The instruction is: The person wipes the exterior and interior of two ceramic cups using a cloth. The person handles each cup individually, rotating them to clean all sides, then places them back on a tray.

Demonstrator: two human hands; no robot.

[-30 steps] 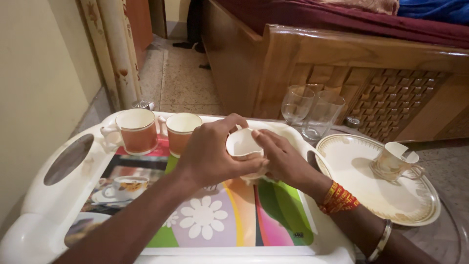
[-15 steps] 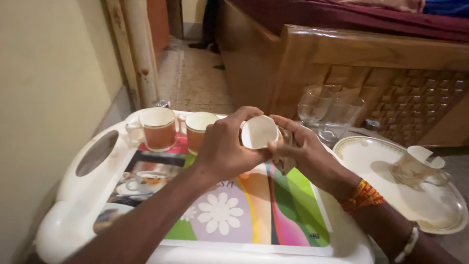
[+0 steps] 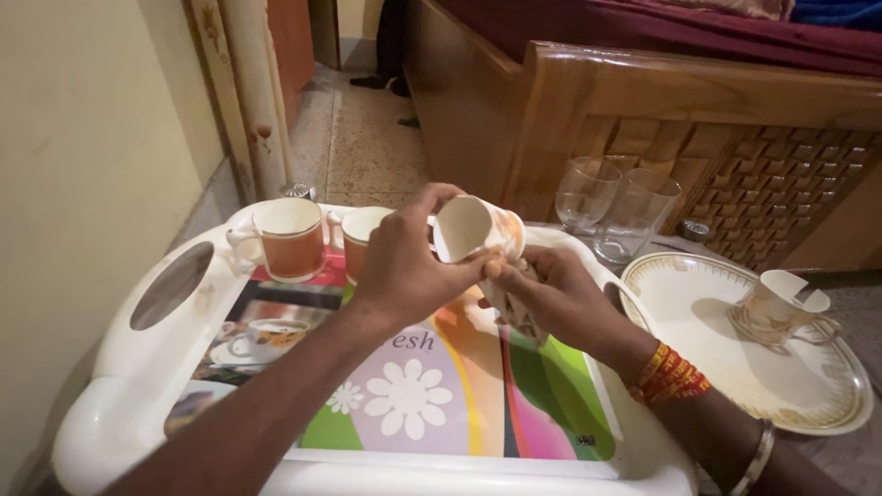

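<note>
Wooden bed frame (image 3: 698, 119) with a carved lattice panel fills the back of the room, a yellow wall (image 3: 83, 138) stands on the left, and a tiled floor (image 3: 367, 138) runs between them. Nearest the camera sits a white plastic tray (image 3: 138, 367) with handle cut-outs and a bright flower print on its base. To its right lies a round white plate (image 3: 717, 367) with a gold rim, and on it a pale teacup (image 3: 776, 308) is tipped on its side. Two clear glasses (image 3: 611, 207) stand just behind the tray, near the bed frame. At the far edge of the tray stand two orange cups (image 3: 292, 239), side by side. Above the tray's middle the left hand (image 3: 409, 266) is closed around a patterned cup (image 3: 473, 230), tilted with its white inside facing the camera. The right hand (image 3: 551, 294), with orange bangles (image 3: 666, 377) at the wrist, pinches a patterned cloth (image 3: 514, 308) against the underside of that cup, fingers curled tight
</note>
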